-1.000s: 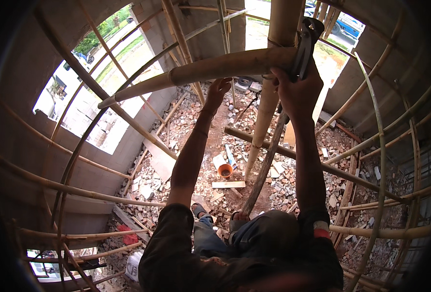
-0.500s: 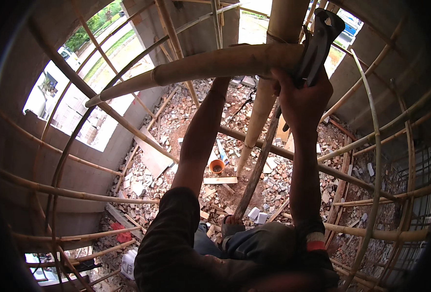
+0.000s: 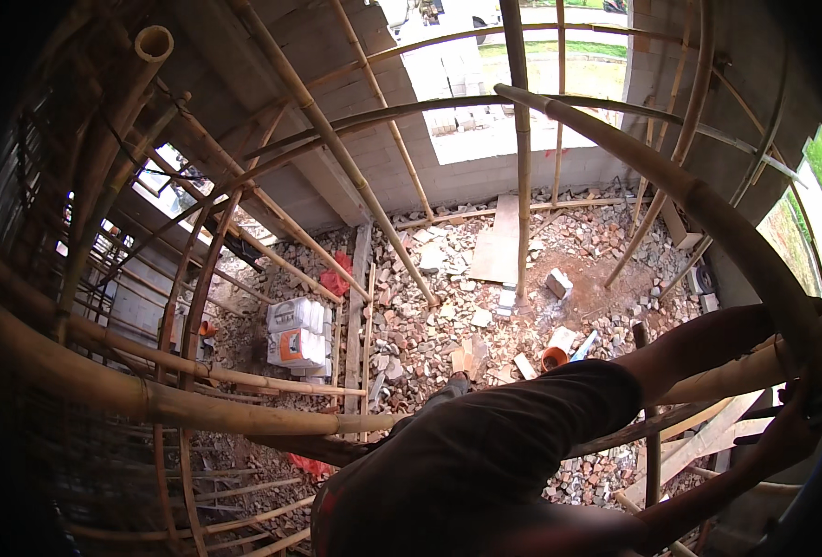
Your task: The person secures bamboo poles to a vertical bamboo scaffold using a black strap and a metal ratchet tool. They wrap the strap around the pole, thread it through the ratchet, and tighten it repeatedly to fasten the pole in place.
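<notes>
A thick bamboo pole (image 3: pixel 708 209) arcs down to the right rim, where both my hands are. My left hand (image 3: pixel 817 304) reaches behind this pole; its fingers are hidden. Below the pole's lower end, my right hand (image 3: pixel 787 434) is closed on the pincers (image 3: pixel 754 440), whose dark handles stick out beside it. Shadow at the rim hides the pincers' jaws. Another bamboo pole (image 3: pixel 722 376) runs level behind my arms.
Bamboo scaffolding surrounds me, with a thick pole (image 3: pixel 197 408) crossing at left. Rubble (image 3: pixel 448 316) covers the ground below. There lie an orange bucket (image 3: pixel 554 357), a board (image 3: pixel 497 249) and stacked white bags (image 3: pixel 299 339). A block wall (image 3: pixel 485 174) has a window opening.
The view has swung left, so my hands and the thick pole now appear at the right rim. More scaffolding and the white bags have come into sight at left.
</notes>
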`<state>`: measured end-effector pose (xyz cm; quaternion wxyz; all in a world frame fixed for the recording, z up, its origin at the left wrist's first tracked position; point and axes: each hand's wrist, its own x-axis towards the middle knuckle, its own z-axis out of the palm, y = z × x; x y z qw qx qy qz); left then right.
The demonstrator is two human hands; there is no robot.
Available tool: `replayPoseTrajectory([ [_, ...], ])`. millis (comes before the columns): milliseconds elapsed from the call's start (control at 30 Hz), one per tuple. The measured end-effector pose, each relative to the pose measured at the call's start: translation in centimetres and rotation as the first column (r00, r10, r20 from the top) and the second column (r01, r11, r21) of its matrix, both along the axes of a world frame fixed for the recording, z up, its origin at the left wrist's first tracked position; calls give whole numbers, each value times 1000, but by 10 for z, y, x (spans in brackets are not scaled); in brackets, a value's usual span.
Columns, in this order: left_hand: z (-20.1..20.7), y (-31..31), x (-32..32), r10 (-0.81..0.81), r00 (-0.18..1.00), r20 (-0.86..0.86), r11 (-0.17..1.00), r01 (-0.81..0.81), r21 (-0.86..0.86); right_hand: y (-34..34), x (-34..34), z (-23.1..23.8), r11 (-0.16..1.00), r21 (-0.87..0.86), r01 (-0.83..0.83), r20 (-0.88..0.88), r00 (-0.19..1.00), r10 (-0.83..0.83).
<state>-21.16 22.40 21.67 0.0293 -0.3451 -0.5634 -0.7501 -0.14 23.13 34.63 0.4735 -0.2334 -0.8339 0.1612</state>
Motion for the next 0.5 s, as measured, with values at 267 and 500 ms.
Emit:
replayPoseTrajectory([
  [267, 9, 6, 11, 13, 1000, -16, 999, -14, -41, -9, 6, 9, 999, -3, 34, 56, 998, -34],
  [500, 34, -26, -1, -133, 988, -76, 989, 128, -74, -70, 10, 30, 931, -266, -250, -307, 938, 164],
])
